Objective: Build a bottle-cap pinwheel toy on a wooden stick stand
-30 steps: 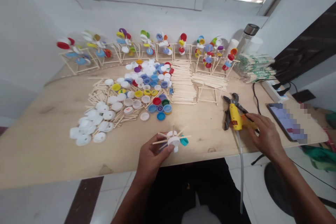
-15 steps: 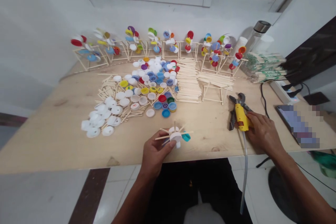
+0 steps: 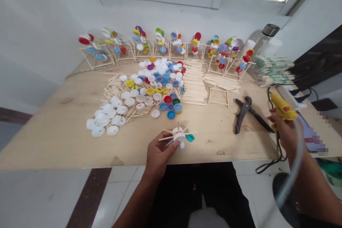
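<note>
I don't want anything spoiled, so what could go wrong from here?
The black cord looping past the table edge could snag. The yellow glue gun, held in the right hand near the phone, might bump it. The thin sticks on the white-cap wheel in the left hand might bend.

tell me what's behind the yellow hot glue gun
Behind the yellow hot glue gun, a white power strip with black plugs and part of a phone show. The right hand and glue gun hide the phone's other part; anything directly behind them cannot be seen.
</note>
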The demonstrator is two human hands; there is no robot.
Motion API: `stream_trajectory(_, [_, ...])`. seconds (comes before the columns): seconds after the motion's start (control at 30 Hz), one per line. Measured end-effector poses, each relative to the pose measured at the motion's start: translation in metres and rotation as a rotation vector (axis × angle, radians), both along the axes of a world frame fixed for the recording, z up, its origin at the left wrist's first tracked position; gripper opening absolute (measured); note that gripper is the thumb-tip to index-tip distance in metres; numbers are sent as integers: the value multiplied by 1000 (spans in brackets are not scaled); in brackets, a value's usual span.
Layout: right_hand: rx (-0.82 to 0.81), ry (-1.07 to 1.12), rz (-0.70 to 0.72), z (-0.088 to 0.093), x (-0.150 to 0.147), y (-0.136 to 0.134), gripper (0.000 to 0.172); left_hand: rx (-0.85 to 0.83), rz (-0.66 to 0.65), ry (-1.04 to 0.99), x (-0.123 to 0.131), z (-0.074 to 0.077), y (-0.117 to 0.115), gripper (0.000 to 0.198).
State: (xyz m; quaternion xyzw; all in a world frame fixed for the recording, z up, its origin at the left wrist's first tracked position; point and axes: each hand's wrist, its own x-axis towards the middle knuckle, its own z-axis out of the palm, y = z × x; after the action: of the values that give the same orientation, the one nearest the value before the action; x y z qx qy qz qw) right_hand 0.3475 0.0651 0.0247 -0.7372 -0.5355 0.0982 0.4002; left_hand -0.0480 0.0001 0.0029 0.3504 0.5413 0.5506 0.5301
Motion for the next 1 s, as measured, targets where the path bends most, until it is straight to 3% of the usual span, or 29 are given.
stream_trajectory(0.2, [-8,478,44,21,-4,9,30,-3,-8,12,-1,-3,0,30])
stream_trajectory(0.37, [-158,665,255,31,-45,-18,33,19,23,-35,1,-1,0,28])
stream_trajectory(0.63, [-475,475,499,25,-116,-67,38,101,7,-31,3,-3,-3,24])
stream_trajectory(1.0, [-400,298,676,20,-154,-78,32,158,42,54,6,-9,-7,25])
